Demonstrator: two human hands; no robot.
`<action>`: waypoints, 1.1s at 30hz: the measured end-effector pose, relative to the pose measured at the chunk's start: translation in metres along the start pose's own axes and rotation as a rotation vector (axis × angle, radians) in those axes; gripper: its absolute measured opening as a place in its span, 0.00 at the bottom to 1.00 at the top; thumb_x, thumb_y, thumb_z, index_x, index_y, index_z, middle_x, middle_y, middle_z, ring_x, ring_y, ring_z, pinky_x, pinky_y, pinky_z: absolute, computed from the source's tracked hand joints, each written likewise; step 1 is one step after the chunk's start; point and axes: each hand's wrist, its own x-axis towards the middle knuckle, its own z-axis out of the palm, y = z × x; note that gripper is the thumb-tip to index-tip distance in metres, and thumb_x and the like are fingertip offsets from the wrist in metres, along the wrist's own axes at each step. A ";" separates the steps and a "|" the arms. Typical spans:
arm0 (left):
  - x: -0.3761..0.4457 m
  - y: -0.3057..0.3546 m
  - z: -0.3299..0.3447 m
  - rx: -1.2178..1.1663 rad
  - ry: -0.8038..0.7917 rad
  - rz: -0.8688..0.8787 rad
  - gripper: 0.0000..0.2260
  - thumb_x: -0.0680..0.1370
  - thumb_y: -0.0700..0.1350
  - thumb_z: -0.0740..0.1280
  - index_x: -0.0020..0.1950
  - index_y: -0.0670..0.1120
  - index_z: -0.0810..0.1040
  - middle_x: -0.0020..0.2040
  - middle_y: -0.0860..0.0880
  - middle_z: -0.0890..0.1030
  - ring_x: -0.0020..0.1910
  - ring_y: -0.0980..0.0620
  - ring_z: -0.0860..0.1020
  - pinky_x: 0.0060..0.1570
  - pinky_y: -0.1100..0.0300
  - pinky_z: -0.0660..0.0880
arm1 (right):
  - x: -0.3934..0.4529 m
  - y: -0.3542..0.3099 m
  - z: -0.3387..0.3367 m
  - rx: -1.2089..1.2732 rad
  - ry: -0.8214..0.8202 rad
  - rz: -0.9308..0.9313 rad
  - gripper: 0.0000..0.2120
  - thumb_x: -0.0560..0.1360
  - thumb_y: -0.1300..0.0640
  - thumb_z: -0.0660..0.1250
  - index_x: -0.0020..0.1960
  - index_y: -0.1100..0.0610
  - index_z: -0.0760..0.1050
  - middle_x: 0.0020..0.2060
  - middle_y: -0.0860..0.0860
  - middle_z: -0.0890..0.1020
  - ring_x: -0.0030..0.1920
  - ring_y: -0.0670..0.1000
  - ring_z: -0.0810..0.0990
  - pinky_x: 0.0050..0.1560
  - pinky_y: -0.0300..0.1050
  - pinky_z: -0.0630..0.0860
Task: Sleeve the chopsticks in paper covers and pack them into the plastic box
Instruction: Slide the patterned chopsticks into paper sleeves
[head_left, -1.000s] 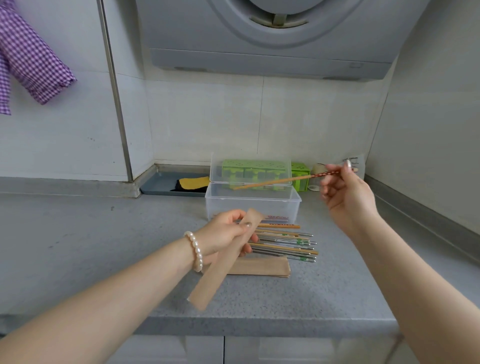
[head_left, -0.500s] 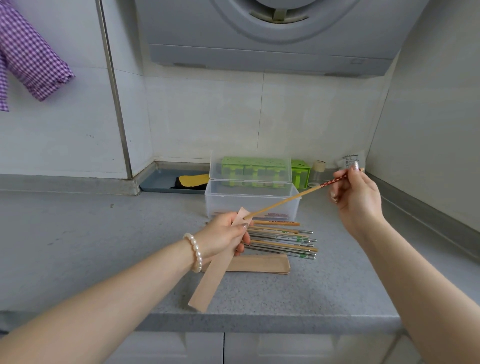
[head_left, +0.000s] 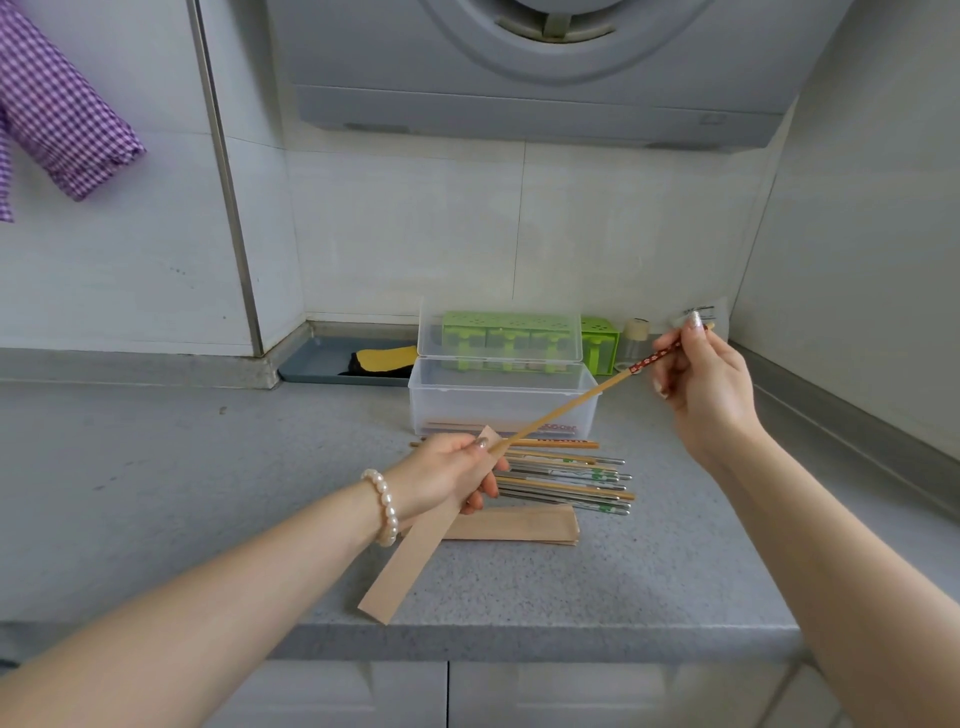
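My left hand grips a brown paper sleeve near its top, the sleeve slanting down toward the counter's front edge. My right hand pinches the red patterned end of a wooden chopstick. Its thin tip sits at the sleeve's open mouth by my left fingers. Behind them stands the clear plastic box with its lid raised; some sleeved chopsticks lie on its bottom. Several loose wooden and metal chopsticks lie in front of the box, beside a small stack of paper sleeves.
Green plastic holders and a small jar stand behind the box. A grey tray with a yellow and black item sits at the back. A purple checked cloth hangs at upper left. The counter edge runs close to me.
My right hand lowered the chopstick from level over the box to a slant, bringing its tip down to the sleeve mouth. My left hand kept the sleeve nearly still.
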 end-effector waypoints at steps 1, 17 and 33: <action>-0.001 0.001 0.000 0.002 -0.018 0.004 0.15 0.82 0.45 0.53 0.47 0.41 0.77 0.35 0.45 0.77 0.29 0.53 0.73 0.31 0.63 0.72 | 0.002 0.001 -0.001 -0.003 0.004 0.021 0.19 0.82 0.52 0.52 0.37 0.58 0.72 0.18 0.48 0.70 0.21 0.47 0.66 0.24 0.37 0.61; -0.004 0.011 0.015 0.089 -0.134 -0.025 0.17 0.82 0.49 0.52 0.47 0.39 0.74 0.35 0.47 0.84 0.31 0.53 0.81 0.37 0.61 0.76 | -0.020 0.040 0.021 -0.176 -0.320 0.571 0.14 0.78 0.52 0.61 0.42 0.61 0.78 0.28 0.51 0.70 0.27 0.47 0.66 0.30 0.41 0.60; 0.000 0.002 -0.003 0.121 -0.013 -0.135 0.16 0.82 0.48 0.52 0.52 0.39 0.74 0.35 0.44 0.78 0.22 0.53 0.74 0.26 0.61 0.74 | 0.012 0.086 0.004 -0.743 -0.125 0.318 0.14 0.76 0.52 0.65 0.52 0.62 0.79 0.33 0.51 0.78 0.32 0.49 0.73 0.34 0.40 0.71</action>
